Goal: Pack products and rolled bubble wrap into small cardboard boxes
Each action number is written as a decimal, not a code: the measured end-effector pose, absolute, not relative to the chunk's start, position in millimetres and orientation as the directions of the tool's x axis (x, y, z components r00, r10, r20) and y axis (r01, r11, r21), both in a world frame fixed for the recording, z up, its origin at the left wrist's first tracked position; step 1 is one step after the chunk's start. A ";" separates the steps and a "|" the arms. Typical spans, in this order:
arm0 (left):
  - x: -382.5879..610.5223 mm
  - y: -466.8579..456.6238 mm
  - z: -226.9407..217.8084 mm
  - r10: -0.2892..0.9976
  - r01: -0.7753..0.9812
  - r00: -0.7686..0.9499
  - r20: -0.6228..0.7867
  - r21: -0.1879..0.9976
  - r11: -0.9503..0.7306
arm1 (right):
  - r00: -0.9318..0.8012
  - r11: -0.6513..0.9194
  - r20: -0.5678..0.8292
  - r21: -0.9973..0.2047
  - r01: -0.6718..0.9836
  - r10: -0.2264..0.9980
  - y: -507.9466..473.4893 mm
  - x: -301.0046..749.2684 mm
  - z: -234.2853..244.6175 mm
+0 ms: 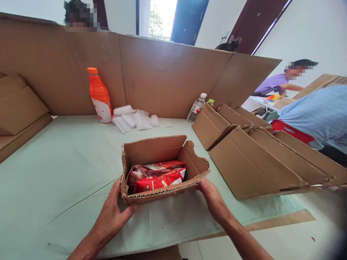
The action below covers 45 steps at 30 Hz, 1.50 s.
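A small open cardboard box sits on the pale green table cover, near the front edge. Inside it lie red snack packets. My left hand grips the box's near left corner, thumb pressed against the front wall. My right hand holds the near right corner, fingers curled on the box's side. The box flaps stand up.
Flattened cardboard boxes lie stacked at the right. An orange drink bottle, white packets and a clear water bottle stand by a tall cardboard screen. More cardboard lies left. Other people work at the right.
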<state>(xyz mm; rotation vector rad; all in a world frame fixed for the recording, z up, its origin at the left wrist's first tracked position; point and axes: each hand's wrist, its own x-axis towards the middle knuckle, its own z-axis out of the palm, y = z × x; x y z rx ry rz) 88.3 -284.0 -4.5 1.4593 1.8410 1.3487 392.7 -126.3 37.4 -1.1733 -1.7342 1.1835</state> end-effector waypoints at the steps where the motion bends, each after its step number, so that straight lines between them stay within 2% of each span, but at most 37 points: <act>1: 86.9 -282.7 -4.8 0.903 0.479 -0.371 0.215 0.878 -0.013 | -0.353 0.125 0.030 -0.960 0.249 0.935 -124.6 381.7 30.3; 5: 54.3 -267.4 -0.4 0.823 0.426 -0.543 0.169 0.900 0.096 | -0.455 0.071 0.021 -0.993 0.093 0.890 -114.1 322.9 27.8; 9: -3.4 -236.2 8.4 0.687 0.362 -0.710 0.152 0.916 0.172 | -0.592 0.055 0.033 -0.998 0.020 0.805 -97.5 252.9 32.0; 12: -31.9 -215.6 12.2 0.562 0.305 -0.805 0.189 0.945 0.118 | -0.672 0.070 0.053 -0.998 -0.002 0.738 -83.0 215.5 25.6; 14: -38.3 -209.3 10.9 0.499 0.259 -0.844 0.198 0.964 0.056 | -0.675 0.189 0.085 -0.979 0.082 0.733 -67.1 204.6 22.1; 17: -36.0 -209.5 3.9 0.495 0.214 -0.854 0.164 0.976 0.046 | -0.553 0.351 0.127 -0.879 0.322 0.824 -21.7 201.6 25.3; 23: -32.5 -214.5 -13.5 0.474 0.214 -0.871 0.128 0.968 0.132 | -0.220 0.257 0.151 -0.744 0.617 0.964 113.0 168.9 35.3; 27: -37.1 -217.3 -23.8 0.493 0.249 -0.858 0.144 0.956 0.154 | -0.107 0.174 0.139 -0.690 0.702 0.985 161.3 141.5 26.8; 31: -38.5 -217.7 -26.4 0.519 0.261 -0.839 0.163 0.958 0.121 | -0.062 0.190 0.206 -0.691 0.697 0.977 163.4 160.3 35.8; 34: -36.2 -215.3 -21.4 0.534 0.253 -0.828 0.170 0.964 0.084 | -0.119 0.285 0.279 -0.694 0.661 0.953 128.5 205.2 53.8; 36: -35.2 -214.2 -17.3 0.538 0.234 -0.826 0.172 0.971 0.050 | -0.224 0.364 0.287 -0.691 0.624 0.931 87.6 243.6 63.9; 39: -37.5 -214.6 -14.6 0.521 0.223 -0.834 0.183 0.975 0.013 | -0.530 0.475 0.159 -0.695 0.540 0.833 18.3 300.3 73.6; 41: -40.9 -215.4 -15.2 0.484 0.216 -0.855 0.185 0.976 0.008 | -0.647 0.475 0.061 -0.732 0.488 0.760 -18.3 327.5 77.9; 45: -41.9 -218.2 -12.0 0.411 0.169 -0.899 0.150 0.986 0.010 | -0.591 0.410 0.026 -0.744 0.527 0.807 -52.1 339.6 76.5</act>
